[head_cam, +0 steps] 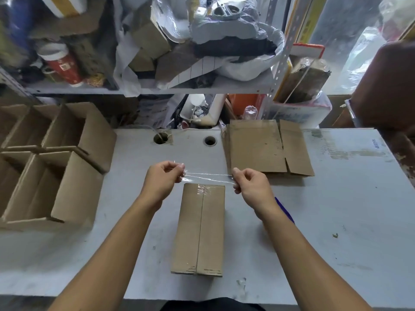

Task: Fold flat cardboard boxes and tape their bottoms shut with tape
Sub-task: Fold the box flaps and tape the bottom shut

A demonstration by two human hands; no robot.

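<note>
Two bare hands stretch a strip of clear tape [208, 176] between them, above the far end of a brown cardboard box [199, 230] standing bottom-up on the pale grey surface [336, 209]. The left hand [162, 177] pinches one end of the strip between thumb and fingertips; the right hand [249, 182] pinches the other end the same way, so each grip is grasping tape and nothing else. The strip runs crosswise to the box's centre seam, which lies from near to far between the two closed flaps. A crumpled patch of tape already shows at the far end of that seam, and short bits show at the near edge.

The step in hand looks like taping the bottom shut, probably across the far end. The next move calls for lowering the strip level, keeping it taut so it does not fold on itself, then pressing it flat onto the flaps.

A stack of flat brown cardboard blanks [267, 147] waits at the far right, and open assembled cardboard boxes [56, 162] stand on the left.
</note>
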